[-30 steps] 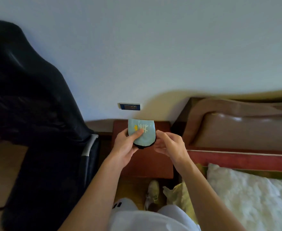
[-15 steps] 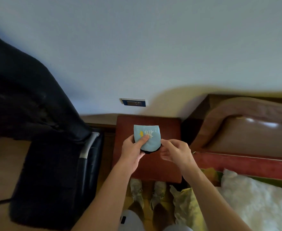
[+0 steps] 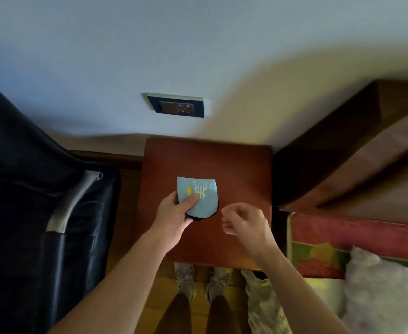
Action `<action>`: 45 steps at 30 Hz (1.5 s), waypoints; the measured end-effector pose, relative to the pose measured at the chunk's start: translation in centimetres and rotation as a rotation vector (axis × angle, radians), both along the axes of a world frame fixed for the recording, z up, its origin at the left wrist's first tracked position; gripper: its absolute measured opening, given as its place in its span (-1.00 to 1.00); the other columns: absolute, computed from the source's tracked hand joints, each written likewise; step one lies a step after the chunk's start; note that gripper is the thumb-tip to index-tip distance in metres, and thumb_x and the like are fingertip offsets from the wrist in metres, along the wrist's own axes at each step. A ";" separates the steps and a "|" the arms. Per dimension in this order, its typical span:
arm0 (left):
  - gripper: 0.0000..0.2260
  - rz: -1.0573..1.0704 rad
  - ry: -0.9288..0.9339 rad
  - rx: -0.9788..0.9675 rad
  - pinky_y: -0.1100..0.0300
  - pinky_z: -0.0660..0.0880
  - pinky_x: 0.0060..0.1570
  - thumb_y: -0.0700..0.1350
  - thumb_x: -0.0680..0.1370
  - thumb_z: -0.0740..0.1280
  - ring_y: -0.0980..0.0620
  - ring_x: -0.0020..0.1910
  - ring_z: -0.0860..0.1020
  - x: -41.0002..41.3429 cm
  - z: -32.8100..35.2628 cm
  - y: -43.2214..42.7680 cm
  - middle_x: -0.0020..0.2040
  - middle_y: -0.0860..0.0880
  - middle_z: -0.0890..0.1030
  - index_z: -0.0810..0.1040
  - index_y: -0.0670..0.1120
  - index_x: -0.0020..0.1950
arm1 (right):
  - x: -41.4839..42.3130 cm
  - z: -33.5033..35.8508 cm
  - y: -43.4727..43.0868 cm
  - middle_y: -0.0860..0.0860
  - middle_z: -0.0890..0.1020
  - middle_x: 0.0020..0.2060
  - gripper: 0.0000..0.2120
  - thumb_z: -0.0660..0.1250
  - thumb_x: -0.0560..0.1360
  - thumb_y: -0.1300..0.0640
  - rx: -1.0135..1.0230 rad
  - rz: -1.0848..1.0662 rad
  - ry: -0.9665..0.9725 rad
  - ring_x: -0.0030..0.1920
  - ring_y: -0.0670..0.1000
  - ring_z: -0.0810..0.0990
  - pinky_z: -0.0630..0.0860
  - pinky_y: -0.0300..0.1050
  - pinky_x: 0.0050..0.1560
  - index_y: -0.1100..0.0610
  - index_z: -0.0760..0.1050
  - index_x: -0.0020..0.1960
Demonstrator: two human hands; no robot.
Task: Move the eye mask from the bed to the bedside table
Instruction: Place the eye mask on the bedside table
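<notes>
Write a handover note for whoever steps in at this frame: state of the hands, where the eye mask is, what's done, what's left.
Left hand: pinching the folded blue eye mask, thumb on top, over the middle of the bedside table.
Right hand: off the mask, loosely curled, empty, just beside it.
Done: mask is off the bed and over the table.
Left: whether it already rests on the tabletop cannot be told; set it flat, let go, withdraw both hands.

Both forearms are bare, with no sleeves, watch or rings showing on the left hand [image 3: 174,216] or right hand [image 3: 245,222]. At six o'clock, dark brown trousers [image 3: 198,314] end above pale, worn lace-up sneakers [image 3: 201,279].
</notes>
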State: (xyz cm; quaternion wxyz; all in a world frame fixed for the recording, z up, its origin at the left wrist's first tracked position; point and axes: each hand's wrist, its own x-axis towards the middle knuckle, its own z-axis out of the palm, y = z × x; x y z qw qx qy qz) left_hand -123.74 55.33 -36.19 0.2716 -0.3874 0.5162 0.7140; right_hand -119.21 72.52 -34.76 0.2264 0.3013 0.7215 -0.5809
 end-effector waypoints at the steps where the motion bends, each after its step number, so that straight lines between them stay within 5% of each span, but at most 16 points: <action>1: -0.73 -0.009 -0.005 -0.017 0.01 0.58 0.04 -0.28 0.51 0.40 -0.13 0.13 0.63 0.1 -1.4 -0.1 0.14 -0.17 0.66 0.55 -0.19 0.21 | 0.2 -1.5 0.0 -0.04 0.73 -0.26 -0.92 0.40 0.51 0.04 0.060 0.029 0.008 -0.19 -0.06 0.71 0.67 -0.12 -0.09 -0.01 0.66 -0.12; 5: -0.84 -0.117 0.014 -0.138 0.02 0.60 0.01 -0.25 0.52 0.41 -0.07 0.06 0.65 0.2 -6.5 -0.6 0.07 -0.12 0.68 0.60 -0.12 0.09 | 1.6 -6.2 -0.2 -0.17 0.64 -0.17 -0.89 0.36 0.52 0.13 0.330 0.155 0.097 -0.11 -0.18 0.61 0.44 -0.47 -0.23 0.04 0.64 0.01; 8: -0.88 -0.243 0.062 -0.329 0.00 0.61 0.01 -0.15 0.50 0.45 -0.05 0.03 0.65 0.0 -9.3 -1.0 0.01 -0.07 0.69 0.63 -0.06 0.03 | 3.1 -9.0 -0.3 -0.02 0.66 0.01 -0.78 0.36 0.50 0.19 0.518 0.314 0.178 0.03 0.01 0.63 0.55 -0.14 0.02 0.13 0.62 0.14; 10: -0.83 -0.324 0.108 -0.468 0.21 0.55 -0.18 -0.08 0.50 0.46 0.04 -0.03 0.64 -0.1 -10.5 -1.3 -0.04 0.00 0.68 0.63 -0.08 0.06 | 4.3 -10.8 -0.3 0.08 0.65 0.07 -0.73 0.38 0.48 0.24 0.625 0.429 0.268 0.07 0.13 0.60 0.55 0.01 0.10 0.19 0.61 0.17; 17: -0.76 -0.470 0.192 -0.767 0.24 0.46 -0.33 0.02 0.47 0.45 0.07 -0.17 0.61 -0.1 -12.2 -1.3 -0.12 -0.01 0.66 0.58 -0.13 -0.04 | 7.8 -14.1 -1.4 0.20 0.51 0.38 -0.52 0.22 0.49 0.16 0.745 0.644 0.365 0.43 0.21 0.44 0.52 0.14 0.31 0.26 0.49 0.37; 21: -0.68 -0.555 0.285 -0.948 0.08 0.57 -0.23 0.07 0.44 0.47 -0.03 -0.14 0.62 -0.1 -12.3 -1.0 -0.10 -0.06 0.63 0.50 -0.14 -0.08 | 8.4 -14.3 -1.6 0.15 0.46 0.45 -0.46 0.14 0.51 0.07 0.796 0.667 0.355 0.50 0.15 0.37 0.40 0.07 0.37 0.23 0.45 0.43; 26: -0.46 -0.597 0.462 -1.114 0.07 0.53 -0.10 0.05 0.41 0.52 -0.06 0.00 0.51 0.3 -11.6 -1.7 0.11 -0.15 0.50 0.40 -0.16 0.25 | 8.9 -14.7 -1.2 0.10 0.39 0.52 -0.45 0.15 0.56 0.00 0.827 0.728 0.356 0.54 0.11 0.30 0.38 0.06 0.43 0.19 0.38 0.50; 29: -0.55 -0.901 0.813 -1.255 -0.02 0.53 0.03 0.02 0.52 0.38 -0.11 0.20 0.48 2.5 -10.6 -3.1 0.28 -0.17 0.46 0.42 -0.14 0.34 | 9.0 -14.8 -1.1 0.09 0.37 0.53 -0.45 0.15 0.58 -0.04 0.847 0.741 0.352 0.54 0.10 0.28 0.38 0.05 0.43 0.19 0.37 0.50; 32: -0.52 -1.304 1.010 -1.170 -0.06 0.40 0.31 0.03 0.59 0.23 -0.03 0.44 0.35 4.9 -10.1 -4.3 0.50 -0.09 0.35 0.36 -0.10 0.48 | 9.3 -15.1 -1.1 0.10 0.32 0.56 -0.43 0.14 0.60 -0.06 0.858 0.766 0.354 0.56 0.11 0.24 0.35 0.07 0.46 0.19 0.33 0.52; 36: -0.43 -1.514 0.937 -1.165 -0.09 0.25 0.46 0.13 0.62 0.10 0.02 0.58 0.09 5.6 -10.9 -5.0 0.62 -0.03 0.10 0.17 -0.09 0.58 | 9.7 -15.6 -1.4 0.10 0.23 0.59 -0.39 0.10 0.63 -0.13 0.877 0.781 0.343 0.59 0.11 0.16 0.29 0.09 0.50 0.19 0.24 0.57; 45: -0.38 -1.601 0.858 -1.167 -0.10 0.05 0.53 0.16 0.63 0.01 0.05 0.59 -0.17 4.4 -11.5 -3.3 0.63 -0.01 -0.14 -0.06 -0.08 0.61 | 10.1 -15.8 -1.8 0.13 0.18 0.60 -0.32 0.04 0.62 -0.21 0.929 0.834 0.324 0.60 0.13 0.11 0.09 0.07 0.51 0.20 0.16 0.59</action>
